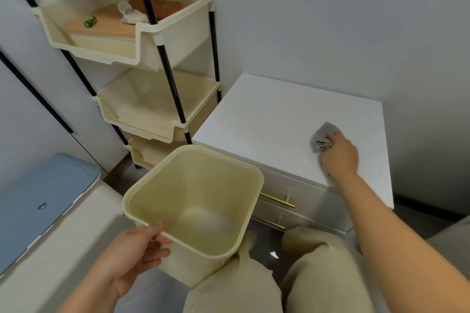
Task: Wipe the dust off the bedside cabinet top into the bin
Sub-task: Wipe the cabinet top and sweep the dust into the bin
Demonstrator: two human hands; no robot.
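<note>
The cabinet top [279,122] is white and flat, and it sits in the corner by the wall. My right hand [339,155] is on it, near the front right part. The fingers are curled tight round a grey cloth [321,136], and the cloth is pressed on the top. The bin [201,178] is pale yellow. I hold it up just beside the left front corner of the cabinet, and its open mouth is tipped a bit my way. My left hand [132,254] grips the near rim of the bin, thumb on the rim and fingers on the outside. Under the top are drawers with gold handles [277,200]. My knees [318,262] in tan trousers are in front of the drawers. Left of the cabinet is a rack [109,43] with pale yellow trays on black poles. The top tray holds a small green battery [90,21], some crumpled white paper [129,14] and a brown thing I cannot name. Far left is a box with a blue lid [43,198]
</note>
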